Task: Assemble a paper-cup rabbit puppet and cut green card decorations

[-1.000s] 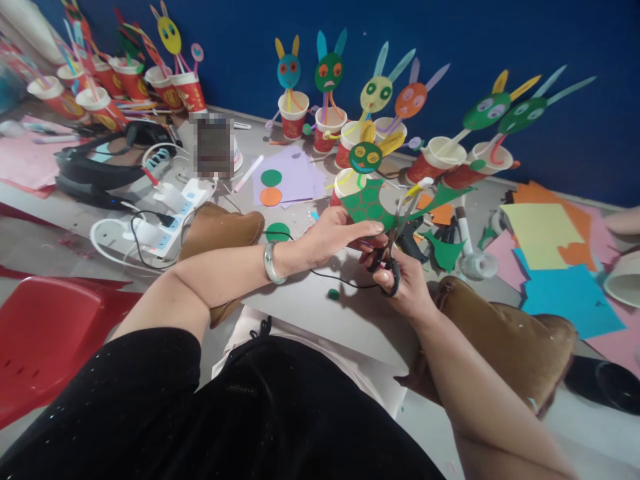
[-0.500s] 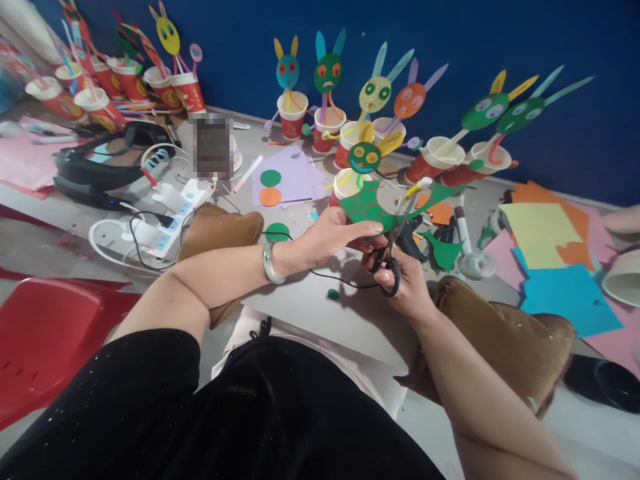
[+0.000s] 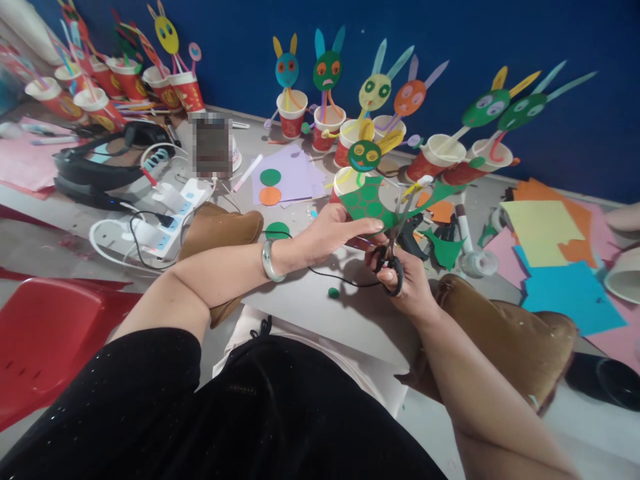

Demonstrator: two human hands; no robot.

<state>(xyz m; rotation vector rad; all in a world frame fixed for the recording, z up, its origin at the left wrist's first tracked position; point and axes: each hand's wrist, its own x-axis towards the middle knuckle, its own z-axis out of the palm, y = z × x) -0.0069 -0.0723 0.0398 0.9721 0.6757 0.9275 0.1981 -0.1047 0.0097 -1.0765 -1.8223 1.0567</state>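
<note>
My left hand [image 3: 333,235] is closed on a sheet of green paper [image 3: 369,202] marked with several drawn circles, its thumb flat across the lower edge. In my right hand [image 3: 407,280] is a pair of black-handled scissors [image 3: 395,250], with the thumb through one loop and the blades pointing up at the paper's right side. A strip of the green paper stretches off to the right behind the blades. Below my hands a small green paper disc [image 3: 333,293] lies on the table. Left of my left hand is a larger green circle [image 3: 277,231], partly under a black cord.
Paper cups with rabbit-faced figures stand along the blue wall, one cup [image 3: 345,181] just behind the green paper. A power strip [image 3: 183,213] with cables sits left. Coloured sheets [image 3: 570,293] lie right, near another person's arm [image 3: 623,220]. Brown cushions [image 3: 505,333] flank my arms.
The green paper has tilted and shifted slightly in my left hand. The scissors have moved a little with my right hand; both hands keep their holds.
</note>
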